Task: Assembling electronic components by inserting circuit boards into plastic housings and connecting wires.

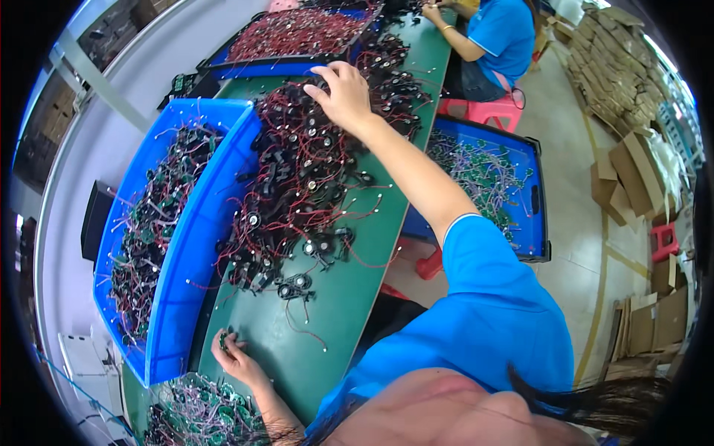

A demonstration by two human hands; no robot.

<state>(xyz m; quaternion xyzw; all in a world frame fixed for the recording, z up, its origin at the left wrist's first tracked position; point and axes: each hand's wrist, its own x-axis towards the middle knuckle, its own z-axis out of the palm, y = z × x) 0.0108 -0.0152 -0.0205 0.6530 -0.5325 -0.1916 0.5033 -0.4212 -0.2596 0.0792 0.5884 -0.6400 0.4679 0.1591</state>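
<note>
Left hand [238,360]: grip narrow, fingertips closed on a small green board [223,341], held low over the near end of the table [294,366], just beside the long blue bin [195,249]. Right hand [343,95]: grip wide, thumb and fingers spread with nothing between them, over the far part of the wired-parts pile [297,160]; can't tell from this angle if the fingertips touch it. Right forearm crosses the table edge and hides some of the pile plus part of the blue crate [525,202] beside the table. Pile runs along the middle of the table, right of the bin; one loose black part [300,282] lies at its near end, thin wire trailing toward the person. Heap of green boards [204,412] at bottom left, near the left forearm. Shallow tray [275,69] beyond the bin, full of red wires [297,36]. Co-worker [504,37] in a blue shirt farther up the table, on a red stool [497,111]. Materials: bin is smooth plastic with a straight rim; pile is a tangle of chunky black pieces with round metallic centres, red and black leads, small white plugs; table top is flat, green, slightly glossy; boxes [638,178] at right are creased brown cardboard.
</note>
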